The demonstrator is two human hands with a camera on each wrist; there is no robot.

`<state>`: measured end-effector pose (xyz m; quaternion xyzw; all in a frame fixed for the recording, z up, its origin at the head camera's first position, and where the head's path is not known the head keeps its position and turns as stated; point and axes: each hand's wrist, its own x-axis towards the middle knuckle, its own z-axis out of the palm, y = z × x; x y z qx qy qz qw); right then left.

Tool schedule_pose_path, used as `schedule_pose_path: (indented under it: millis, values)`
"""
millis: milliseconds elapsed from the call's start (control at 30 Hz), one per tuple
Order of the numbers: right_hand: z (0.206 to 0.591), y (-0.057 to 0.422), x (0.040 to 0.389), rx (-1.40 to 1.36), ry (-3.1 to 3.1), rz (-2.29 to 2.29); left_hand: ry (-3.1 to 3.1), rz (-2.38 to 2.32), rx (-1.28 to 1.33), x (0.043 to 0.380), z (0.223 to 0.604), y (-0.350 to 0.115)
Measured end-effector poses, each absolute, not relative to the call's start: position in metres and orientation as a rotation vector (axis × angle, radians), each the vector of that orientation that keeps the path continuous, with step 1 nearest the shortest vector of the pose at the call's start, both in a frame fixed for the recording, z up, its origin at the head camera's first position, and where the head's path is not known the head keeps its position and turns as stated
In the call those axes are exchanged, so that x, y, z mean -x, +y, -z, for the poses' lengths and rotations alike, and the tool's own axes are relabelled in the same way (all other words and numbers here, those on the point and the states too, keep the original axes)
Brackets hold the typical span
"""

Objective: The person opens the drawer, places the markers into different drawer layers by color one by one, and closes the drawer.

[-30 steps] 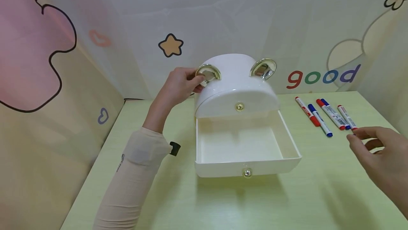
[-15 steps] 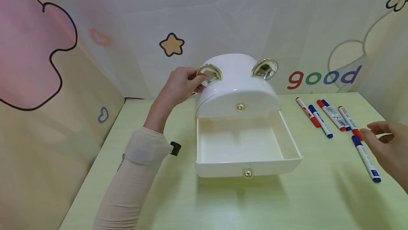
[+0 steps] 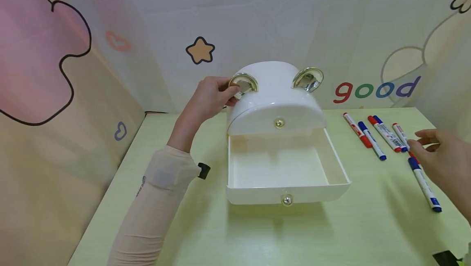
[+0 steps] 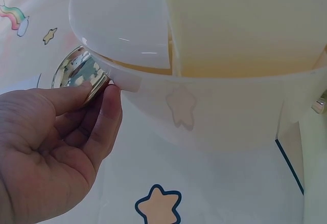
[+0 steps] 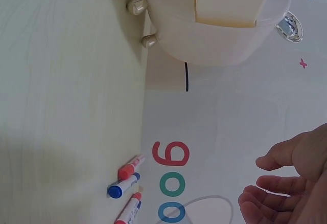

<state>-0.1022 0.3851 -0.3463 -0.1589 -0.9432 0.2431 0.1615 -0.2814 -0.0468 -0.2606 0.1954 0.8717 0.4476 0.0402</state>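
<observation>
A white rounded storage box (image 3: 272, 114) with gold ears stands mid-table, its lower drawer (image 3: 254, 195) pulled out with nothing inside. My left hand (image 3: 211, 98) pinches the box's left gold ear (image 3: 244, 82) between thumb and fingers; the left wrist view shows this ear (image 4: 76, 73) close up. At the right, my right hand (image 3: 441, 151) hovers with loosely curved fingers and holds nothing. Its fingertips overlap a red-capped marker (image 3: 400, 132) in the head view. Just below, a blue-capped marker (image 3: 423, 184) lies on the table.
Several more red and blue markers (image 3: 384, 133) lie right of the box. The box's other gold ear (image 3: 308, 80) sticks up on its right side. Behind the green table (image 3: 184, 225) hangs a printed curtain (image 3: 165, 53) with the word "good".
The right hand let go of the blue-capped marker, which now lies below the others, then shifted up and back toward the red-capped one. The left hand keeps its hold on the ear.
</observation>
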Motion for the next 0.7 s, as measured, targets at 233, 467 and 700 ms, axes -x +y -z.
schedule_pose_path:
  millis: [233,467,700]
  values:
    - [0.343,0.383,0.12,0.434,-2.773,-0.564,2.669,-1.377,-0.607,0.281,0.26,-0.047]
    - [0.346,0.388,0.14,0.36,-2.782,-0.518,2.673,-1.374,-0.608,0.281,0.26,-0.047]
    - [0.353,0.394,0.158,0.375,-2.837,-0.562,2.671,-1.379,-0.608,0.281,0.26,-0.047]
